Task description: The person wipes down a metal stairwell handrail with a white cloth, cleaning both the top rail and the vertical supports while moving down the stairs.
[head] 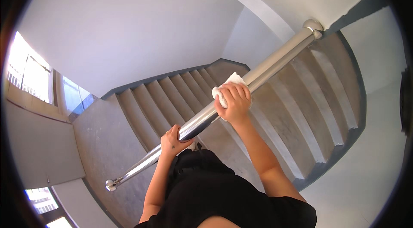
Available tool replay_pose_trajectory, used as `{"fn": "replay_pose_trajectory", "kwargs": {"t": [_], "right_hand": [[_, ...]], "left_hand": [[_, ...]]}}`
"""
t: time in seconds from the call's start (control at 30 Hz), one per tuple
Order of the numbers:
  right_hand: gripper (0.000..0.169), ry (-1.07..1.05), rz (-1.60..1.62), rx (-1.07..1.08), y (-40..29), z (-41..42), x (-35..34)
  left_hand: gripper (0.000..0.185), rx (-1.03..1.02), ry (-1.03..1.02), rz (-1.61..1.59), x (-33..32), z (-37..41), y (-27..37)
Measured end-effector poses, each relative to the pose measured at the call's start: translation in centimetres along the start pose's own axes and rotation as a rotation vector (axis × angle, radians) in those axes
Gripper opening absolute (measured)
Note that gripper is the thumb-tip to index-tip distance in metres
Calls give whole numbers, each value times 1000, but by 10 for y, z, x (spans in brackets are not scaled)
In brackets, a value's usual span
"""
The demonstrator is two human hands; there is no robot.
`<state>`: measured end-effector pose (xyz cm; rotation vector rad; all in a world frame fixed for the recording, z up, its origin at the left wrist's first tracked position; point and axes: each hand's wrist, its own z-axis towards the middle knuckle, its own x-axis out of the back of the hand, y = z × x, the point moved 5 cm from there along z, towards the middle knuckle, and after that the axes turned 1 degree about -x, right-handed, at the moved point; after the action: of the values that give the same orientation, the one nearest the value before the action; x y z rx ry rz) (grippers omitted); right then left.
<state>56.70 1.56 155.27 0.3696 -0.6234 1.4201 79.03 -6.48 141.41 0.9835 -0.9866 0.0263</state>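
A shiny metal handrail [274, 58] runs diagonally across the view, from lower left to upper right. Round metal balls cap it, one at the lower end [111, 185] and another at the upper end [312, 25]. My left hand [172, 141] grips the rail near my body. Farther up, my right hand [235, 100] presses a white cloth [237, 79] against the top of the rail. Part of the cloth is hidden under my fingers and palm.
Concrete steps [161, 95] lie beyond the rail, and more steps [290, 112] are on the right. Pale walls [145, 18] with dark skirting [359, 99] enclose the stairwell. A landing [100, 131] spreads at left, below a bright window [30, 70].
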Motion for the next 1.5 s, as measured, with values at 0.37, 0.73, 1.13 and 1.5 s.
{"fn": "replay_pose_trajectory", "kwargs": {"t": [0.37,0.73,1.13,1.5], "right_hand": [[28,-124,-20,-5,-61,-37,-28],[48,-411,196,259,-94,-71,-36],[37,-127,-89,116,-36,-44,-19],[40,-303,-47,172,-102,-73,-55]], "left_hand": [[54,-46,51,14,0,2,5],[64,-91,43,-24,-1,-6,-1],[56,67,38,78,13,-50,-52],[52,-13,135,99,11,-49,-51]]}}
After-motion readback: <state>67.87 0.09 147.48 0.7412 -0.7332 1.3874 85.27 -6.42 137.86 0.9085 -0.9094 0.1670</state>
